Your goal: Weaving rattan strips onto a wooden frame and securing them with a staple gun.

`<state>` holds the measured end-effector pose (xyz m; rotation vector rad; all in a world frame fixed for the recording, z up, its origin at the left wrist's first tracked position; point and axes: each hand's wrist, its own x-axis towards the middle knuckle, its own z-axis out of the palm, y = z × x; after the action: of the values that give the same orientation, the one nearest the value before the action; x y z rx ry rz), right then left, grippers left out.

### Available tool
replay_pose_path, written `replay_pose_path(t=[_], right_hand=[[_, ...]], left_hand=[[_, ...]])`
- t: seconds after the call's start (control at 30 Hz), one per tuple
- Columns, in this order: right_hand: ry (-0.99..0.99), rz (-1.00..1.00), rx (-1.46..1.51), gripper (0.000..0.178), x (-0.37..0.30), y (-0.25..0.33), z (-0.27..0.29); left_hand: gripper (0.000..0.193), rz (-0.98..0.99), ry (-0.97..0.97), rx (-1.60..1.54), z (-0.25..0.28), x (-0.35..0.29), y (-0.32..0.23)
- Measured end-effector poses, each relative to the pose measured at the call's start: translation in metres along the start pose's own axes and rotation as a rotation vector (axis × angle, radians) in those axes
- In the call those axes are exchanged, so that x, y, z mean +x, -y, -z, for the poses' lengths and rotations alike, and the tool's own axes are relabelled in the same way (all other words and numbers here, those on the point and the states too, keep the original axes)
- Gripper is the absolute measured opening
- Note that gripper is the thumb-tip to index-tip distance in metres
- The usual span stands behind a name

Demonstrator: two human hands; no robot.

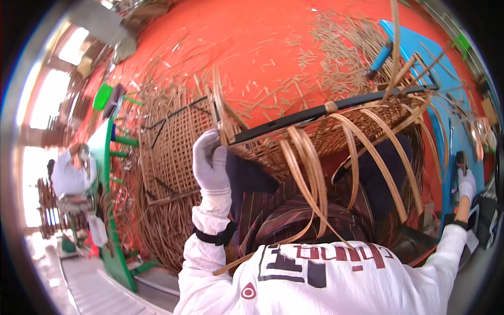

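Note:
A wicker piece [386, 122] of woven brown strips lies slantwise across my lap, with a dark bar [310, 114] along its far edge. My left hand [211, 165], in a white glove, grips the left end of this piece, where several strips stick up. Long loose rattan strips [307, 160] arch from the weave down over my lap. Far off to the right, my gloved right hand [466, 185] is closed on a dark-handled tool [461, 159] at the blue table; the tool's exact kind is too small to tell.
Left of me stands another woven panel [176, 136] with a bundle of strips [168, 231] below. Cut strip pieces [346, 52] litter the red floor [236, 37]. A blue-handled tool [380, 59] lies near the blue table [420, 44]. Another person [73, 173] sits beyond a green table [113, 252].

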<state>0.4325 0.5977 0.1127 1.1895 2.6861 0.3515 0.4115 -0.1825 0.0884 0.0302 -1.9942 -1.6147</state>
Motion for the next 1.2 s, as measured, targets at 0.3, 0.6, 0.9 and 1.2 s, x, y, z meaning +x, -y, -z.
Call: replay_pose_path(t=[0.3,0.6,0.9,1.2], right_hand=[[-0.728,1.232,0.964,0.031,-0.272,0.211,0.178],[-0.606,1.740,0.785,0.038,-0.409,0.386,0.142],[-0.760,1.455,0.609,0.033,-0.427,0.416,0.123],[-0.782,1.426,0.637,0.031,-0.421,0.422,0.121]], left_hand=[[0.027,0.153,-0.020,-0.053,-0.001,-0.006,0.010],[0.023,0.182,-0.010,-0.035,-0.003,-0.007,-0.002],[0.022,0.244,0.000,-0.134,0.000,-0.005,-0.002],[0.024,0.214,0.015,-0.146,-0.005,0.003,0.004]])
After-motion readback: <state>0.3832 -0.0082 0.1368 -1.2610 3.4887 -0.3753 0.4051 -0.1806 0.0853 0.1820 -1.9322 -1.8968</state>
